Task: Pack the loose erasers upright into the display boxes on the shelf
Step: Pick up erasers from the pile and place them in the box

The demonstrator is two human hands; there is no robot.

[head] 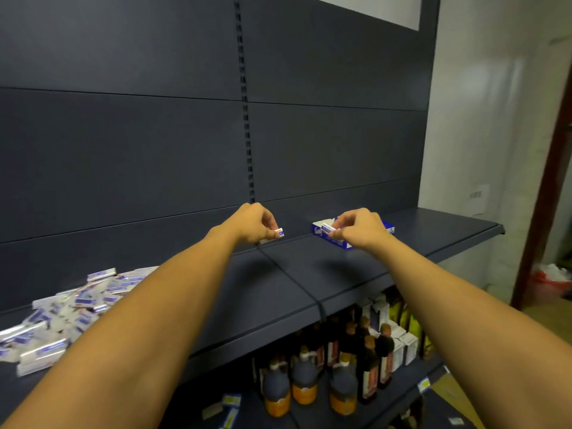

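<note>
The left hand (253, 222) pinches one eraser (279, 233) in a narrow grip above the shelf (309, 274). Just right of it, the right hand (360, 229) pinches another eraser (328, 228) over the blue display box (328, 238). Far left of both grips lies the loose pile of erasers (71, 308).

The dark grey shelf (309, 267) looks like matt painted metal. The heap of white-and-blue erasers (62, 311) wears glossy, shiny wrappers. The dark brown bottles (305, 379) below look glossy and smooth.
</note>
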